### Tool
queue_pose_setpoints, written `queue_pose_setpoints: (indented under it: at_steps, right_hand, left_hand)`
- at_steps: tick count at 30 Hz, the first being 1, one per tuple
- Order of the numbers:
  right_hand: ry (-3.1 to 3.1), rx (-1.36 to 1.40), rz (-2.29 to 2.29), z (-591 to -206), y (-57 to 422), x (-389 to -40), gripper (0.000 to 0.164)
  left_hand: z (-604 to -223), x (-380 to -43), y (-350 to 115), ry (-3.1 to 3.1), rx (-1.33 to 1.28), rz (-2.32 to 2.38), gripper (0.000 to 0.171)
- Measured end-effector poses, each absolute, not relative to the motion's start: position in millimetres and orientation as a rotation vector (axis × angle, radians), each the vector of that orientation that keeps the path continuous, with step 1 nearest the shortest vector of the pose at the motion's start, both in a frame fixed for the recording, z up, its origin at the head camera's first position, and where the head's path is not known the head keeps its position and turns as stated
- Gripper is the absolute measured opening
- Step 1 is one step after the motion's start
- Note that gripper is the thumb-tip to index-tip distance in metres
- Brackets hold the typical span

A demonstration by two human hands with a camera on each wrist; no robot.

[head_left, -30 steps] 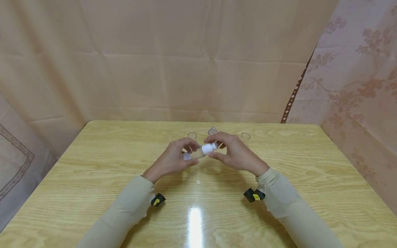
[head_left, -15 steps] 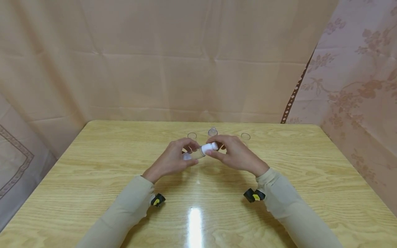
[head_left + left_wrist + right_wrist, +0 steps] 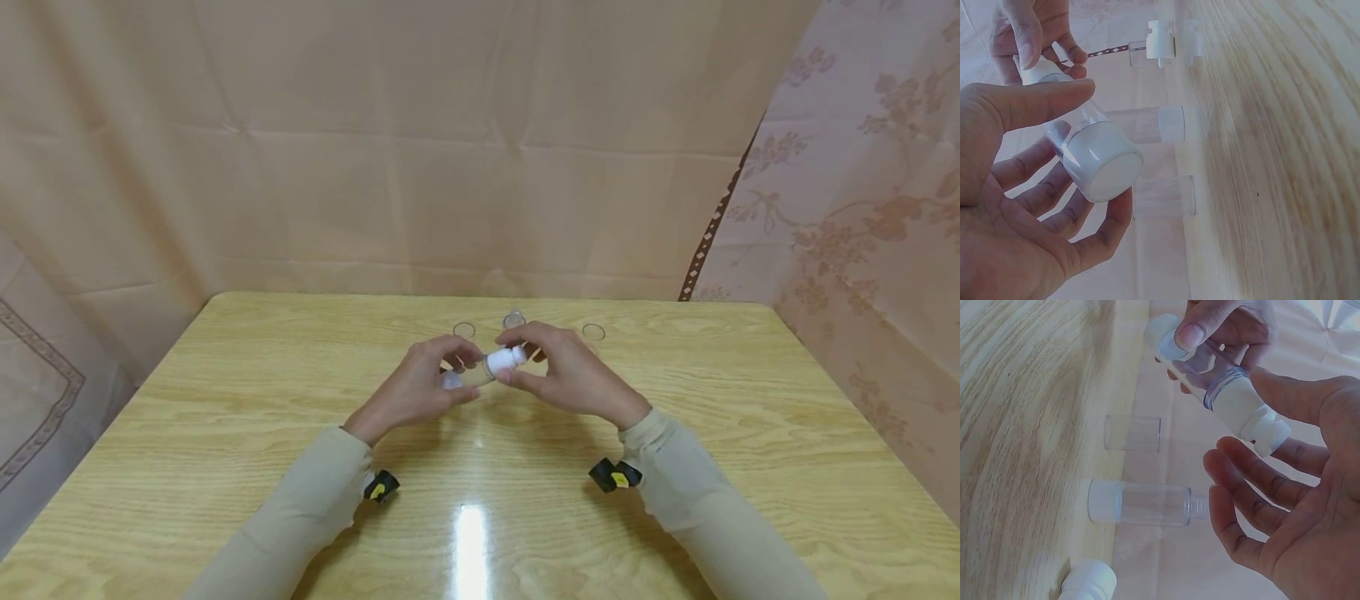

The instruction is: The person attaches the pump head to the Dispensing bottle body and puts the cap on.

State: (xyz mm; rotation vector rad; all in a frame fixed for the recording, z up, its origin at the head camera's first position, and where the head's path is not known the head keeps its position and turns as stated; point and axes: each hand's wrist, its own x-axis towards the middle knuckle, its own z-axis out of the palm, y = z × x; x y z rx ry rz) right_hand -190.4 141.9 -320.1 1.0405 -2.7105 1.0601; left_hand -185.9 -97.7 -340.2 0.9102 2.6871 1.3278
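A clear bottle with a white base and a white pump top (image 3: 502, 360) is held tilted above the table. My left hand (image 3: 420, 379) grips its clear body, the thumb (image 3: 1054, 103) on one side and the fingers curled round the other. The white base (image 3: 1104, 162) faces the left wrist camera. My right hand (image 3: 566, 367) is at the white pump top (image 3: 1247, 412), thumb at the collar and forefinger partly hidden behind the spout end. The other right fingers are bent and apart from the bottle.
Behind the hands stands another clear bottle (image 3: 1154, 503) with a white base and bare threaded neck. A clear cap (image 3: 1133, 433) is on its left, a loose white pump (image 3: 1089, 584) on its right. Another clear cap's rim (image 3: 593, 332) shows further right. Curtains hang behind the table.
My right thumb has shifted along the white pump collar, and the right fingers have moved slightly around the top. My left hand keeps the bottle in nearly the same place.
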Motion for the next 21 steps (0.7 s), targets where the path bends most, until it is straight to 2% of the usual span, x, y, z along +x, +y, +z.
queue_pose_setpoints:
  at_steps: [21]
  right_hand:
    - [-2.713, 1.046, 1.06, -318.7, 139.1, -187.0, 0.037]
  left_hand:
    - [-342.8, -183.9, -96.5, 2.688, 0.911, 1.346, 0.037]
